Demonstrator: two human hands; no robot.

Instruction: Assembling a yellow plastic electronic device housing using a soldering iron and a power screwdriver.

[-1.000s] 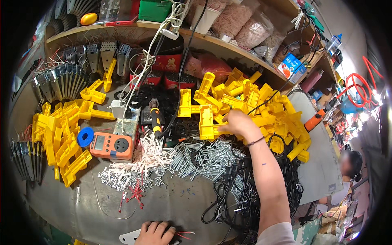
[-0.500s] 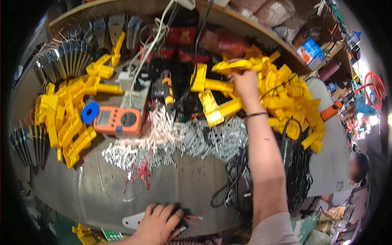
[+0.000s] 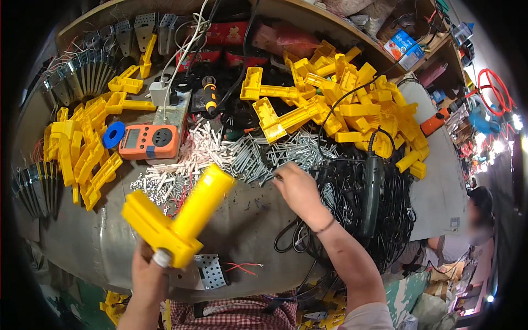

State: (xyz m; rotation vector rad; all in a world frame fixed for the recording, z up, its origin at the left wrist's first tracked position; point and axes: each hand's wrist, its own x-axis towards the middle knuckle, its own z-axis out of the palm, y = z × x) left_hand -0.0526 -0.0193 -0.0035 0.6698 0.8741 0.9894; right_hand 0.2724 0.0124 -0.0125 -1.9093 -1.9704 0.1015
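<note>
My left hand (image 3: 148, 275) holds up a yellow plastic housing (image 3: 165, 225) with a thick handle-like arm. A small white round piece (image 3: 162, 257) shows at its lower end, beside my fingers. My right hand (image 3: 300, 192) is at the near edge of a heap of grey screws (image 3: 264, 157), fingertips pinched together; whatever lies between them is too small to make out. To the right of my left hand, a perforated metal plate (image 3: 212, 272) lies at the table's near edge, with red wires (image 3: 242, 268) beside it. White tubular pieces (image 3: 201, 146) are heaped left of the screws.
Yellow housings (image 3: 357, 104) pile up at the far right, more (image 3: 82, 146) at the left. An orange multimeter (image 3: 148, 141) sits beside a blue ring (image 3: 114, 135). Black cables (image 3: 352, 203) and a dark corded hand tool (image 3: 373, 192) lie right of my right hand. Another person (image 3: 456, 245) is at the far right.
My right hand has come back from the yellow pile to the screws. My left hand has left the metal plate and now holds a yellow housing above the table.
</note>
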